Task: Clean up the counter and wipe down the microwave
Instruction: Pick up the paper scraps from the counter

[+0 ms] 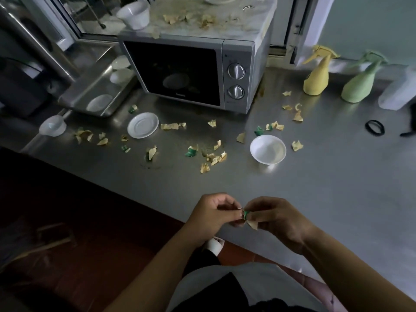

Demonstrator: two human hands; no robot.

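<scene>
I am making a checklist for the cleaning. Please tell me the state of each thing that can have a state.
Microwave: door closed, scraps on top.
Counter: littered with scraps.
White bowl: upright, empty.
Saucer: upright, empty.
Yellow spray bottle: standing.
Green spray bottle: standing.
Left hand: pinches a green and tan scrap.
Right hand: pinches the same scrap.
</scene>
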